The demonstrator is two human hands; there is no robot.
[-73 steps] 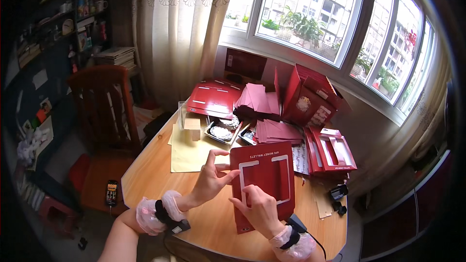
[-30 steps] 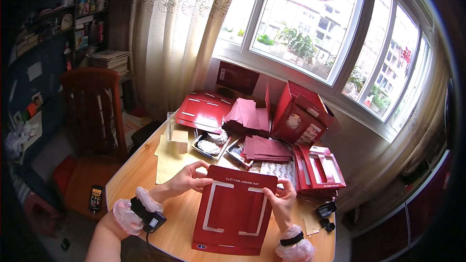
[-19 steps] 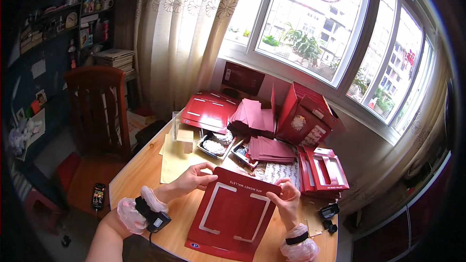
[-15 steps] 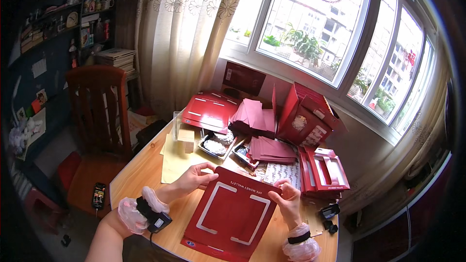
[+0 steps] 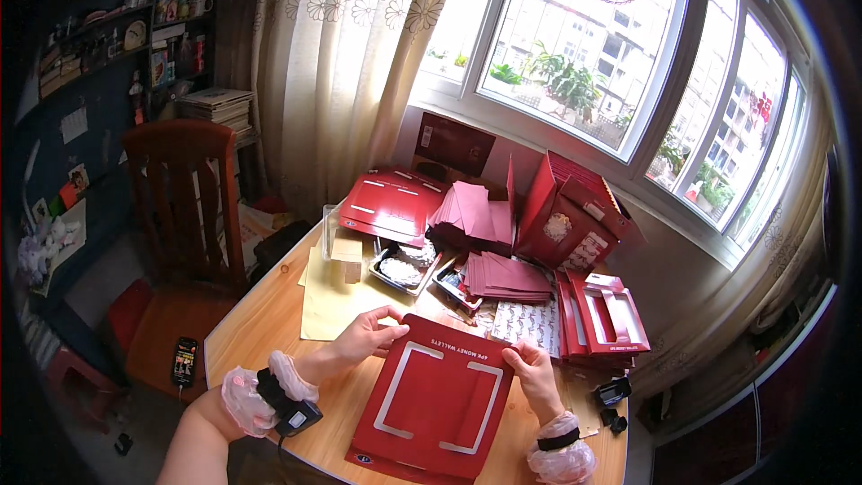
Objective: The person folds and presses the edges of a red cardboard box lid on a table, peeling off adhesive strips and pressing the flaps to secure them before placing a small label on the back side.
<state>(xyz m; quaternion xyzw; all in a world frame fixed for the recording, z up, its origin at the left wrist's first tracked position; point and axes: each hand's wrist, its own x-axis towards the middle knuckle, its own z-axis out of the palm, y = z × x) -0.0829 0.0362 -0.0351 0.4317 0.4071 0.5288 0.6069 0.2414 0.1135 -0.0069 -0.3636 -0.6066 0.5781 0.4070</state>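
A flat red printed card sheet [image 5: 435,409], with white bracket-shaped strips on its face, is held over the near part of the wooden table. My left hand [image 5: 370,334] pinches its far left corner between thumb and fingers. At the far right corner, my right hand [image 5: 533,375] grips the edge with the thumb on top. Just beyond the sheet lie a stack of dusky pink envelopes [image 5: 507,278] and a patterned white sheet [image 5: 525,321]. Finished-looking red window boxes [image 5: 615,319] are stacked beyond my right hand.
Glossy red sheets [image 5: 391,202] and more pink envelopes [image 5: 471,211] lie at the back, beside a large red carton [image 5: 570,216]. A small tray [image 5: 401,269], a wooden block [image 5: 346,259] and yellow paper [image 5: 328,310] sit left of centre. A chair [image 5: 180,207] stands left.
The red card sheet has shifted slightly right and its near edge looks a little flatter. Both hands have moved a little with it, the right one lower.
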